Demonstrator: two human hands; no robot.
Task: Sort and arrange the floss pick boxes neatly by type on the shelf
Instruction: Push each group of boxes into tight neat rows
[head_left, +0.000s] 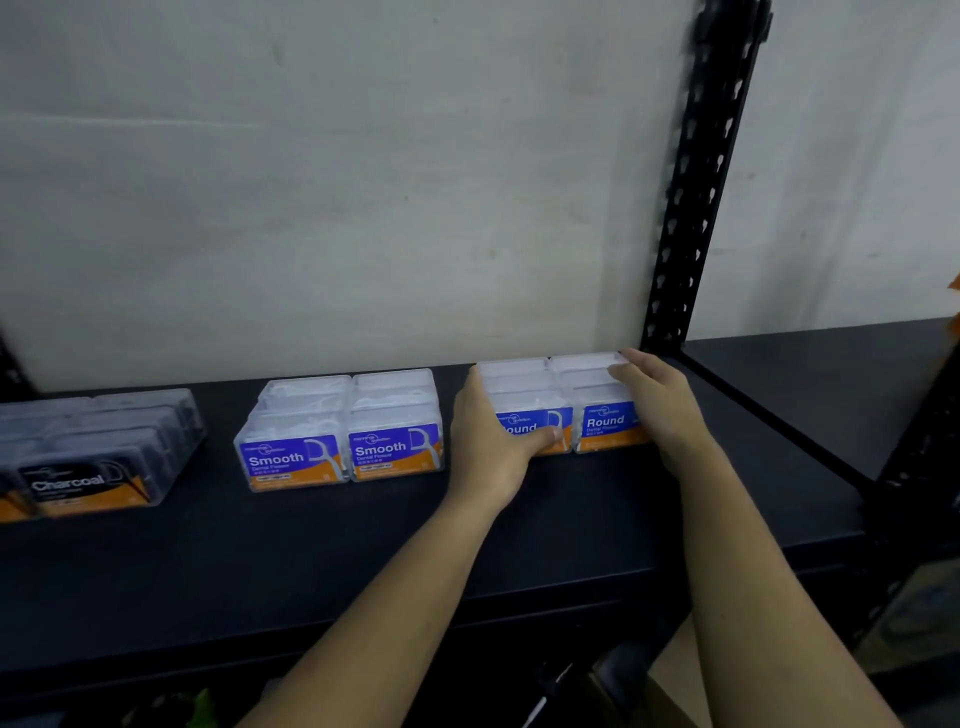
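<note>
Matte black shelf ran bare along its front edge | clear plastic Round boxes sat at 1 o'clock, by the black upright | left hand and right hand pressed flat against both sides, fingers spread | Smooth boxes at 11, Charcoal boxes at 9.
</note>
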